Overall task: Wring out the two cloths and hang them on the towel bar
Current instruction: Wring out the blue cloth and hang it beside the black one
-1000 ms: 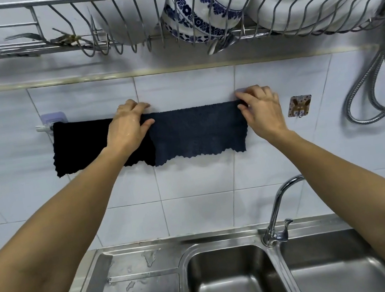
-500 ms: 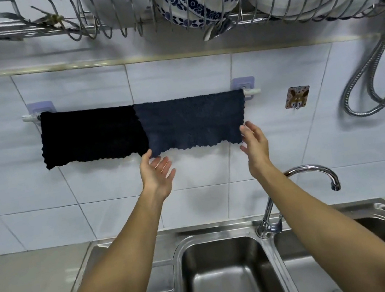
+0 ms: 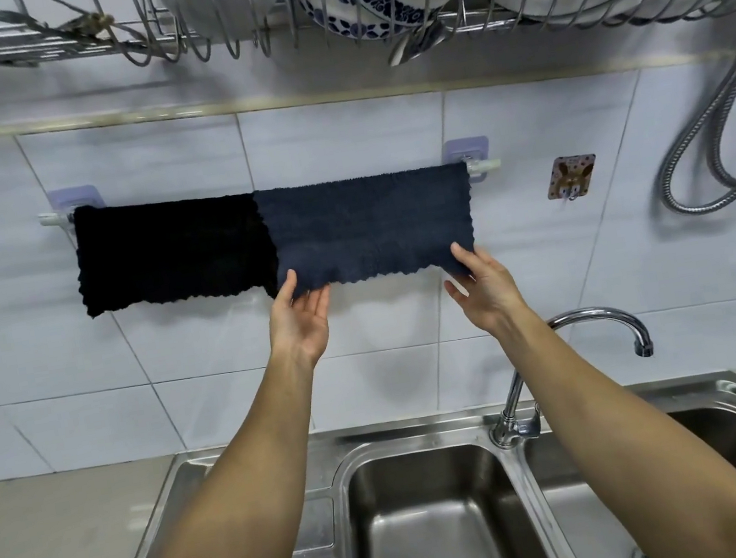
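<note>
Black cloth [image 3: 168, 250] and navy cloth [image 3: 367, 226] draped side by side over towel bar [image 3: 485, 165] at frame centre, left hand [image 3: 300, 321] and right hand [image 3: 483, 287] pinching the navy cloth's lower corners, steel sink [image 3: 441, 508] below.

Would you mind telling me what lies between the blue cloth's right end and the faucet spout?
In the head view, only bare white tile separates the blue cloth from the faucet, apart from the right hand at the cloth's lower corner.
</note>
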